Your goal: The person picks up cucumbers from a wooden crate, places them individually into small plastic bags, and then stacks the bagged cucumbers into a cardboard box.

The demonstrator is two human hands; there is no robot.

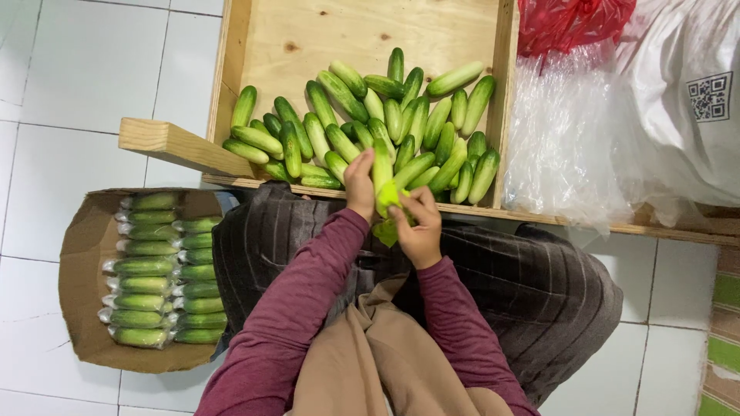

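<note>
My left hand (359, 185) and my right hand (420, 227) meet at the near edge of a wooden tray (262, 46). Together they grip one cucumber (382, 171) wrapped in a thin yellow-green plastic sleeve (388, 202), whose loose end hangs down between the hands. A heap of loose green cucumbers (370, 127) fills the near half of the tray, right behind my fingers. Both arms wear maroon sleeves above a dark striped lap.
On the white tiled floor at left sits an open cardboard box (81, 270) with two rows of wrapped cucumbers (166, 270). A wooden slat (181, 146) sticks out from the tray's left corner. Clear plastic bags (574, 146), a red bag (566, 23) and a white sack (690, 92) lie right.
</note>
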